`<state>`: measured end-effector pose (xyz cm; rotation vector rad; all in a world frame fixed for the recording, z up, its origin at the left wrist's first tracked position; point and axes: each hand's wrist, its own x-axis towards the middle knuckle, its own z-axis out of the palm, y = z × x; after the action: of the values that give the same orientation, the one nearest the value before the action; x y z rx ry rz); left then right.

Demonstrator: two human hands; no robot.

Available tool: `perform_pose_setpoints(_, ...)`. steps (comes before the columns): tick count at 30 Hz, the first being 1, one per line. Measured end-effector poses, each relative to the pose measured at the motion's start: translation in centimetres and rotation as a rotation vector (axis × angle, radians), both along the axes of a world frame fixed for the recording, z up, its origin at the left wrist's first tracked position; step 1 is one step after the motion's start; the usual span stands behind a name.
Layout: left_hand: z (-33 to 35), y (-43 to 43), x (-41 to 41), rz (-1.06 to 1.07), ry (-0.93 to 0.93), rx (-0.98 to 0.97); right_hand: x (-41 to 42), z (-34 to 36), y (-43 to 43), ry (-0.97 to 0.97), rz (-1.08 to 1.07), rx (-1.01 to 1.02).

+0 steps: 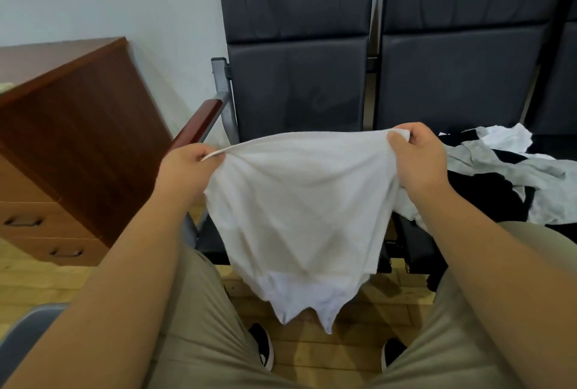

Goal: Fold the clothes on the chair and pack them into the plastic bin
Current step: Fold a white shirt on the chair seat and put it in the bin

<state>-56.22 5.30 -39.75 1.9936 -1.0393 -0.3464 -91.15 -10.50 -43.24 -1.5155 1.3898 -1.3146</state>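
1. Chair row (299,82): black seats and backs ran from 12 to 2 o'clock against the wall. The seat nearest the centre was bare where visible.
2. Wood cabinet (78,145) w/ drawers stood at 9 o'clock, just beside the end armrest.
3. White garment (299,210) was at centre, held up in the air in front of the bare seat. Its top edge was stretched btwn both hands, and the rest hung to uneven points at 6 o'clock, clear of the floor.
4. Pile of clothes (515,182) (grey, black, white) lay unfolded on the next seat at 3 o'clock, near the right hand.
5. Left hand (184,170), at 9 o'clock of the cloth, had its fingers (203,154) clenched on the top hem. Right hand (418,157), at 3 o'clock, was pinching the other corner the same way.
6. Step, prob.: spreading one piece out before folding. No folded item and no plastic bin were in view, so the task looked early.
7. Next move likely needs a flat spot, e.g. the bare seat at 12 o'clock. Keep the hem taut, lower the cloth w/o bunching, then fold.
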Motion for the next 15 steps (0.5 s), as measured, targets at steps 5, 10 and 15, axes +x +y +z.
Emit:
perform_pose_setpoints(5, 1.7, -0.6, 1.8, 0.021, -0.137, 0.002, -0.5, 2.3, 0.6, -0.059, -0.039, -0.119)
perform_pose_setpoints(10, 4.4, -3.9, 3.4, -0.025, -0.317, 0.072, 0.1, 4.5, -1.2, 0.047, -0.072, -0.151)
perform_pose_setpoints(15, 5.5, -9.0, 4.4, -0.019, -0.497, 0.223, 1.2, 5.4, -4.6, 0.11, -0.098, -0.042)
